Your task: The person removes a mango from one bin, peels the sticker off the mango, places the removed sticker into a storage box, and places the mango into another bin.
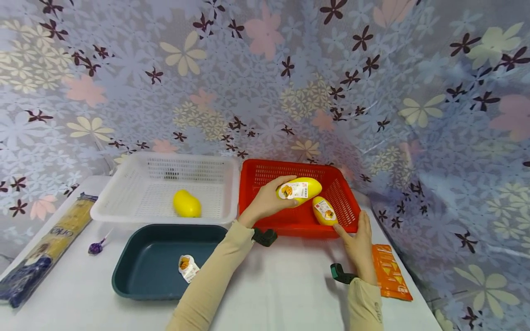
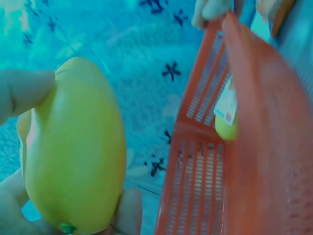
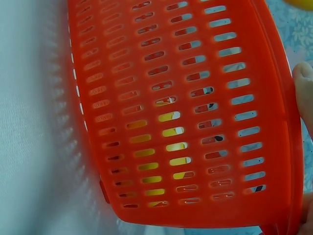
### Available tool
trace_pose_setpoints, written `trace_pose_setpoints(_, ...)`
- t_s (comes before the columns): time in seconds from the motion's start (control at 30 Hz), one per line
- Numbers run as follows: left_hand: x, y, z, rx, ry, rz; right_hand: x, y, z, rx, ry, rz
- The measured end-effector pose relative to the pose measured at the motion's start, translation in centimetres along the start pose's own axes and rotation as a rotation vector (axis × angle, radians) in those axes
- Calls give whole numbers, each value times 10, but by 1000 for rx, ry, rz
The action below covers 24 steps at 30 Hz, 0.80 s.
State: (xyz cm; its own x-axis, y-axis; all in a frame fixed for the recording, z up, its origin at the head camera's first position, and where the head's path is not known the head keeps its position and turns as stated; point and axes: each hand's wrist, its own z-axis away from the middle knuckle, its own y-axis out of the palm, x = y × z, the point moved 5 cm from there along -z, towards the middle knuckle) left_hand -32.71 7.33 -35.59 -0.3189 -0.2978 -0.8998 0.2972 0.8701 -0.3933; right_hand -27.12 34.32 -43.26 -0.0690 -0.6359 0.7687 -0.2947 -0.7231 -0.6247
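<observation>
My left hand (image 1: pixel 265 201) holds a yellow mango (image 1: pixel 313 186) with a white picture label above the red basket (image 1: pixel 273 228). In the left wrist view, the thumb and fingers lie around this mango (image 2: pixel 80 147), and a small green spot shows at its lower end. A second labelled mango (image 1: pixel 325 212) lies inside the basket near its right front corner. My right hand (image 1: pixel 359 243) grips that corner, with the thumb at the front rim and the fingers along the outer right side. Through the slots in the right wrist view, yellow shows behind the basket wall (image 3: pixel 195 210).
Left of the red basket stands a white basket (image 1: pixel 103 212) with a yellow mango (image 1: pixel 187 204). In front is a dark teal tray (image 1: pixel 145 266) holding a label (image 1: pixel 188 267). A pasta pack (image 1: pixel 54 243), purple lollipop (image 1: pixel 96 247) and orange packet (image 1: pixel 389 271) lie around.
</observation>
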Motion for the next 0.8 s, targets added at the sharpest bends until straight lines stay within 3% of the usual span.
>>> trace_pose_setpoints(0.2, -6, 9, 37, 8, 86, 91, 5, -3, 0, -12, -3, 10)
trace_pose_setpoints(0.33, -5, 14, 57, 8, 124, 89, 24, -8, 9, -44, -32, 3)
trace_pose_setpoints(0.5, 5, 17, 74, -6, 127, 82, 64, -11, 29, -50, -164, -76)
trace_pose_setpoints(0.67, 19, 17, 92, -42, 93, 98, 94, -1, 48, 33, -328, -193)
trace_pose_setpoints(0.8, 28, 23, 107, -28, 71, 77, 109, 8, 59, 81, -457, -291)
